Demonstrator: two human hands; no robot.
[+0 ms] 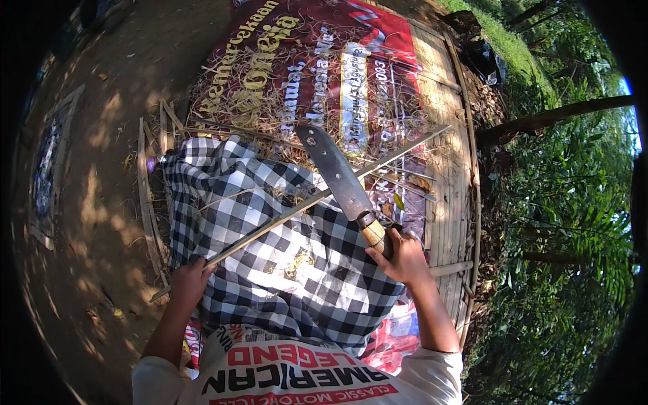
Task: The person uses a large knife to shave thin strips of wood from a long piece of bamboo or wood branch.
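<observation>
My right hand (403,259) is closed round the wooden handle of a machete (340,179), whose broad dark blade points up and to the left. Under or against the blade runs a long thin bamboo strip (271,225), slanting from lower left to upper right. Its near end is gripped in my left hand (188,281), and a short stub sticks out beyond the fist. A black and white checked cloth (233,177) is spread over my lap beneath the strip.
A dark red printed banner (270,61) littered with curly shavings (263,111) covers part of a bamboo platform (445,202). Loose bamboo slats (147,196) lie left of the cloth. Bare earth is at left; a thin trunk (547,120) and dense plants stand right.
</observation>
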